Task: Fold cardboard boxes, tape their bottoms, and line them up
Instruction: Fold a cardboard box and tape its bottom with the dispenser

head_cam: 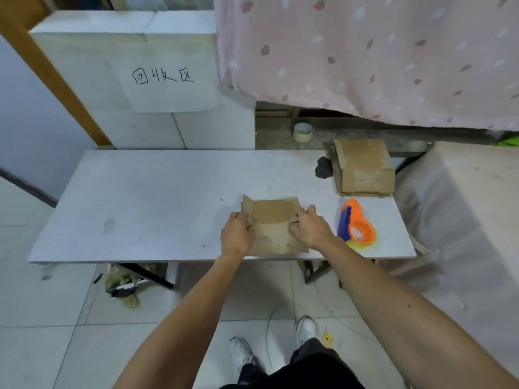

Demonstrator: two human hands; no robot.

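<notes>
Two hands [237,234] [310,228] grip one box [271,220] (one dispenser [358,224]).

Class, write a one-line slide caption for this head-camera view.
Left hand and right hand grip a cardboard box on the white table, tape dispenser at its right, cardboard stack beyond.

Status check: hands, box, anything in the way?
Left hand, right hand hold the cardboard box by its sides. Box on table, not yet formed. Tape dispenser to its right, clear.
</notes>
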